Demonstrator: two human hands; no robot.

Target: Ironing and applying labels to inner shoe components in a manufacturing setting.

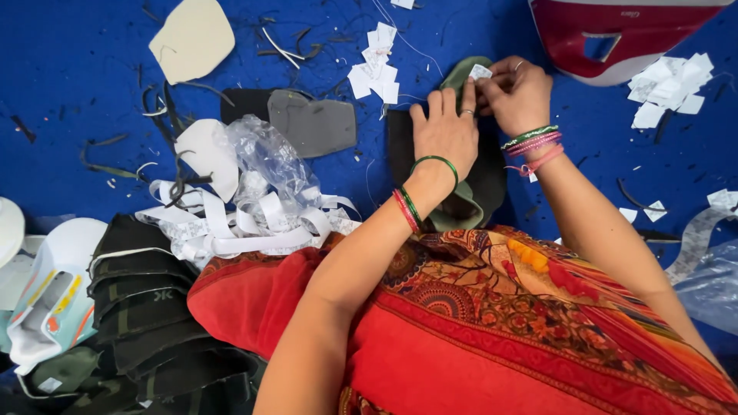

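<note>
Left hand (443, 132) flat, fingers together, pressing the dark green fabric piece (469, 201) near the blue bench's far edge; right hand (516, 94) pinches a small white label (480, 72) at its top tip; white label pile (377, 68) just left.

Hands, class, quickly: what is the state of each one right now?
Left hand: open, flat, pressing on the dark green fabric piece.
Right hand: closed, fingertips pinching a small white paper label at the fabric's top edge.

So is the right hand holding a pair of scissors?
No, the right hand pinches a small white label against the green fabric piece; no scissors show.
</note>
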